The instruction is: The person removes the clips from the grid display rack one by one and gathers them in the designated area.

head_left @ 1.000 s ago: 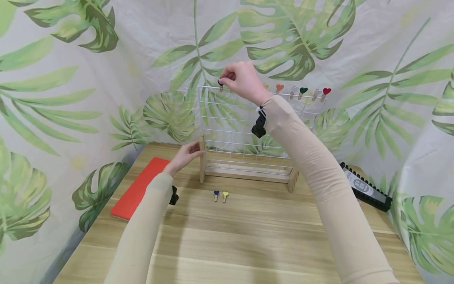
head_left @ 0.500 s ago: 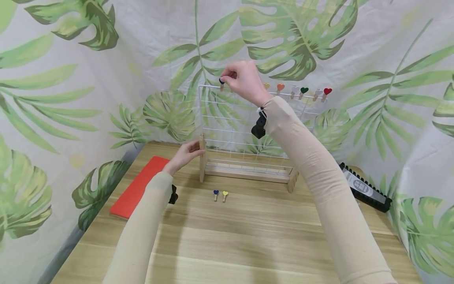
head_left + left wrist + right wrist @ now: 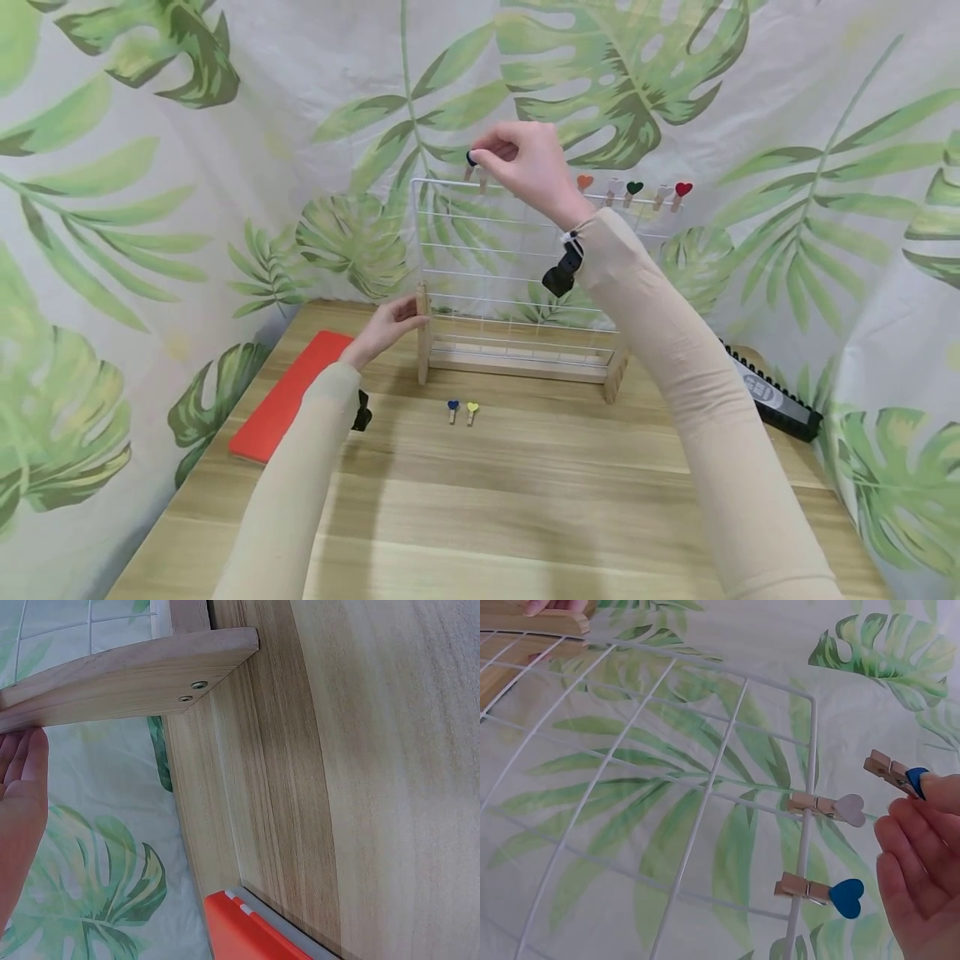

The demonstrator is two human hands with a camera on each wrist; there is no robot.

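While near-closed, right fingers [image 3: 909,831] on blue-heart clothespin [image 3: 892,774]

Wooden clip [image 3: 887,770], metal grid [image 3: 811,750], smooth wooden stand [image 3: 127,686]

in the head view, the rack [image 3: 517,367] blocks reach at center; clipped clothespins [image 3: 633,189] obstruct its top edge at upper right. the left hand [image 3: 384,329] occupies its left end. free room extends over the table [image 3: 510,508] at lower center, below two loose clothespins [image 3: 472,409]. in the right-wrist view, a gap separates the held clothespin [image 3: 889,771] from the rack.
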